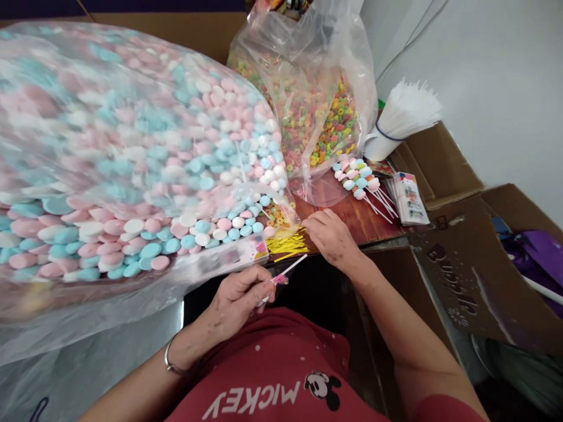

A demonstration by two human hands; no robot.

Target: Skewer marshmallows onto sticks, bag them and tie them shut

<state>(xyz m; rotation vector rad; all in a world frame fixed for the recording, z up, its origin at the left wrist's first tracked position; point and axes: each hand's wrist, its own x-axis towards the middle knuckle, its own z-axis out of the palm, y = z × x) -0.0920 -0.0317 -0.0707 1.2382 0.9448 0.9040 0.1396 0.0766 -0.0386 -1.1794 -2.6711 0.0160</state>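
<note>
My left hand [240, 299] is closed around a wrapped candy stick [280, 280]. Its white stick points up and right out of the printed clear wrapper; most of the candy is hidden by my fingers. My right hand [332, 239] is at the table edge, fingertips pinched at the right end of a pile of yellow twist ties [285, 245]. Whether a tie is between those fingers is hidden. Behind the pile lie loose candy rings [279, 215] in a clear bag. Left of it lies a stack of clear printed wrappers [237, 252].
A huge clear bag of pink, white and blue marshmallow candies [145, 152] fills the left. Behind stands a bag of candy rings [334, 129]. Finished candy skewers [358, 176], a packet stack [410, 199] and a white jug [382, 143] of sticks are right. Cardboard boxes [457, 275] flank the table.
</note>
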